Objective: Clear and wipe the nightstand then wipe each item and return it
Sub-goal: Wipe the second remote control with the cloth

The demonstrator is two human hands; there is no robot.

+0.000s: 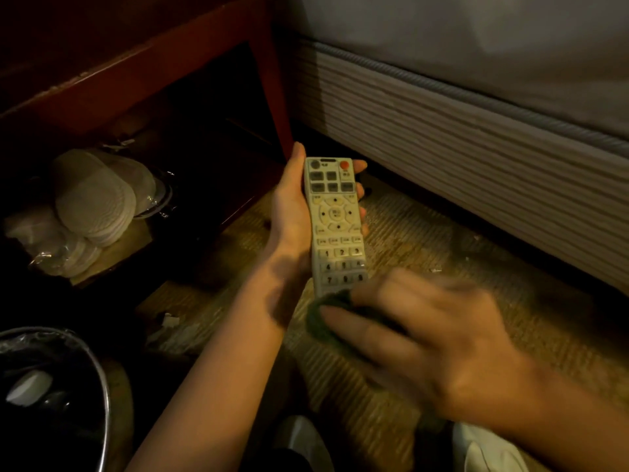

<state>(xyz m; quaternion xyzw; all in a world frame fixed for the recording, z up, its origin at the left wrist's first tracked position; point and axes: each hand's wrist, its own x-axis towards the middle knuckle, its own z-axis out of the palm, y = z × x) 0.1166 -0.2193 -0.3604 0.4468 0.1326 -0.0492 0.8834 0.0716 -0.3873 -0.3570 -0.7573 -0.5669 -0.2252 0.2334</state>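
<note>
Where the carpet point(425, 247) meets the bed point(476, 148), a nightstand point(143, 63) stands.

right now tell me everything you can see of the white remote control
The long white plastic remote control faces up, its length running away from the camera. It has a red button at the far end, grey keys, a round pad and number keys. The left hand grips its sides; the right hand presses a dark green cloth on its near end.

remote point(337, 229) keypad: digits 1, 2, 3 readable; other labels too blurred.
</note>
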